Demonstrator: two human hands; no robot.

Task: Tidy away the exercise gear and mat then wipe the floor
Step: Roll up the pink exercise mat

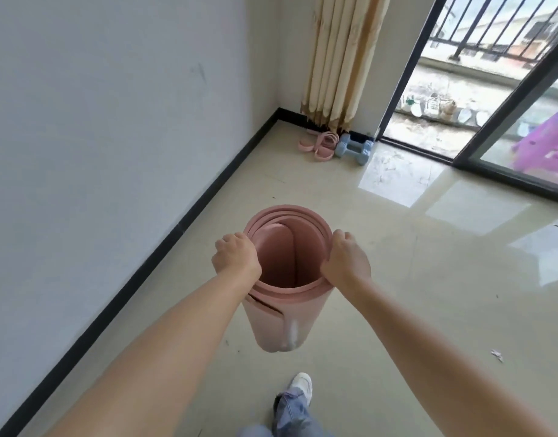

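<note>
Fingers of both hands, left hand [235, 255] and right hand [345, 260], grip the rolled mat's [285, 279] rim, mat upright between them; dumbbells [355, 148] sit far off by the curtain [340, 58].

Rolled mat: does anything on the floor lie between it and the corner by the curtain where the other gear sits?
Nothing visible does. Both hands, left and right, hold the rolled mat upright by its top rim; bare floor tile stretches to the pink bands and blue dumbbells.
</note>
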